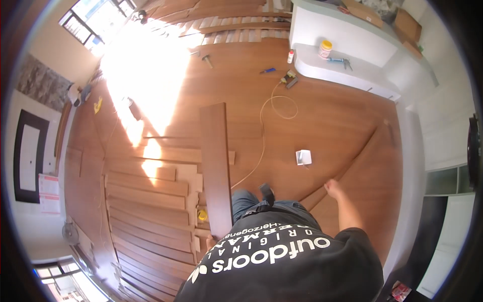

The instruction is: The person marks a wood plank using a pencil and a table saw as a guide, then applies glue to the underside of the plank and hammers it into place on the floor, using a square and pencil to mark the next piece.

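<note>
Far left, loose boards cover the floor. Next, the person's left hand, partly hidden, is closed on the near end of a long brown board pointing away. Then a small white bottle and a yellow-lidded tub, contents not visible. The right hand is curled up, can't tell around what.

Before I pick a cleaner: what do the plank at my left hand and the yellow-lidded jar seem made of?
Plank: likely wood or laminate, satin; its smooth brown face has a soft sheen. Jar: probably plastic, finish unclear; its opaque lid is evenly yellow.
</note>
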Motion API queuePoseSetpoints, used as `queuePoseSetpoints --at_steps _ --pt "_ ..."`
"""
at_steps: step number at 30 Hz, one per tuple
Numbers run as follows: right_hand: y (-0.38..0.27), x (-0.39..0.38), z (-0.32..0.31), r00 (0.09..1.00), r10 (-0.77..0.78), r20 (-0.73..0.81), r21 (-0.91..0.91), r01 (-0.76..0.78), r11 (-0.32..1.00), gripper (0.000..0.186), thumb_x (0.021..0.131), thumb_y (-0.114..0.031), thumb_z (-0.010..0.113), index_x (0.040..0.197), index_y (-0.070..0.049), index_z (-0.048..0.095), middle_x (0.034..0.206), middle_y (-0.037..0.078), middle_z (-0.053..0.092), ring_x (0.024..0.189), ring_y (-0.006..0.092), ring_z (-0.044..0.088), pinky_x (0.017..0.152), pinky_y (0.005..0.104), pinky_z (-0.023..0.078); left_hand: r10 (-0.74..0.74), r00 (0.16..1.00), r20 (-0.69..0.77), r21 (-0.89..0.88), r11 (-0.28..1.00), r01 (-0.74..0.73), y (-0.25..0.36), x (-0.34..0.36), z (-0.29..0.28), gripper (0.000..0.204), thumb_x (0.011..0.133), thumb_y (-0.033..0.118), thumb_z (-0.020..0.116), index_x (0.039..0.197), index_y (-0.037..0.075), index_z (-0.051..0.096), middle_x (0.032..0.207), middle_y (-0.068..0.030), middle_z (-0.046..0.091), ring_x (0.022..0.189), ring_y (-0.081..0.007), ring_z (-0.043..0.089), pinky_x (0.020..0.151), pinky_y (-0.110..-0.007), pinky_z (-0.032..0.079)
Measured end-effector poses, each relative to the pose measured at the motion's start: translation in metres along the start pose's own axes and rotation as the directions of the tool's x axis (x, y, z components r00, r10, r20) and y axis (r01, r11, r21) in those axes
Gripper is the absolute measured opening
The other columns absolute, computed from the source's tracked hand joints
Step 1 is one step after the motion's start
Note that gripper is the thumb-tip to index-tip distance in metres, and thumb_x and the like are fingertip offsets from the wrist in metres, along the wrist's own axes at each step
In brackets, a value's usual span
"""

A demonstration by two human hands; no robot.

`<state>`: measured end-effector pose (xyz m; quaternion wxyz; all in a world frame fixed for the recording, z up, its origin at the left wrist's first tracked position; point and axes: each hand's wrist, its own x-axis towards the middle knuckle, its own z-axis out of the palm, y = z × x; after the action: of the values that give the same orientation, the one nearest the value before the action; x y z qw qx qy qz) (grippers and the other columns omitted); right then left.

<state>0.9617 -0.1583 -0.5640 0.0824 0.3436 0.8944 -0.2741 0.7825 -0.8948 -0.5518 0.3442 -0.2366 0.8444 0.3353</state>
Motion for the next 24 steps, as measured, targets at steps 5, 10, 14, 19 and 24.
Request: queuePoseSetpoints --at_steps 5,10,14,19,24 --pt "-0.161 0.236 -0.053 0.98 -0.187 -0.069 0.205 0.197 0.959 0.019 0.097 -0.023 0.074 0.097 -0.004 0.069 0.09 0.02 0.073 0.084 0.0359 0.07 0.073 0.0481 0.056 -0.037 0.999 0.027 -0.021 0.999 0.038 0.138 0.082 -0.004 0.047 0.11 0.034 0.035 0.11 -0.001 0.066 0.094 -0.0195 0.072 0.087 -0.0331 0.069 0.075 -0.044 0.058" --pt "-0.272 0.425 -0.084 0.985 -0.13 0.117 0.254 0.097 0.962 0.027 0.097 -0.027 0.075 0.111 -0.004 0.071 0.099 0.02 0.077 0.095 0.0327 0.074 0.082 0.0454 0.058 0.012 1.0 0.026 -0.075 0.997 -0.01 0.317 0.218 -0.016 0.046 0.109 0.033 0.035 0.108 -0.001 0.066 0.092 -0.0198 0.072 0.085 -0.0334 0.069 0.074 -0.045 0.058" --pt "-0.339 0.459 -0.083 0.974 -0.016 0.224 0.2 -0.03 0.979 0.042 0.098 -0.035 0.075 0.126 -0.004 0.067 0.113 0.021 0.076 0.107 0.0366 0.073 0.092 0.0453 0.057 -0.111 0.985 0.133 -0.415 0.896 0.157 0.426 0.3 -0.062 0.045 0.109 0.032 0.036 0.106 -0.001 0.066 0.091 -0.0199 0.072 0.084 -0.0337 0.069 0.074 -0.045 0.058" --pt "-0.339 0.53 -0.067 0.963 0.144 0.226 0.218 -0.194 0.957 0.058 0.097 -0.046 0.076 0.129 0.001 0.066 0.12 0.025 0.074 0.114 0.0381 0.071 0.101 0.046 0.055 0.277 0.959 -0.06 0.217 0.941 -0.258 0.625 0.391 -0.056 0.051 0.109 0.034 0.034 0.101 -0.001 0.07 0.1 -0.0295 0.074 0.098 -0.0461 0.072 0.079 -0.055 0.056" --pt "-0.441 0.72 -0.064 0.882 0.067 0.467 0.391 -0.274 0.879 0.049 0.099 -0.048 0.073 0.109 0.0 0.073 0.097 0.016 0.077 0.092 0.0236 0.07 0.087 0.0371 0.056 0.247 0.958 -0.145 0.251 0.946 -0.206 0.738 0.523 -0.112 0.052 0.108 0.037 0.035 0.108 0.002 0.073 0.102 -0.0293 0.075 0.097 -0.0443 0.073 0.079 -0.054 0.055"
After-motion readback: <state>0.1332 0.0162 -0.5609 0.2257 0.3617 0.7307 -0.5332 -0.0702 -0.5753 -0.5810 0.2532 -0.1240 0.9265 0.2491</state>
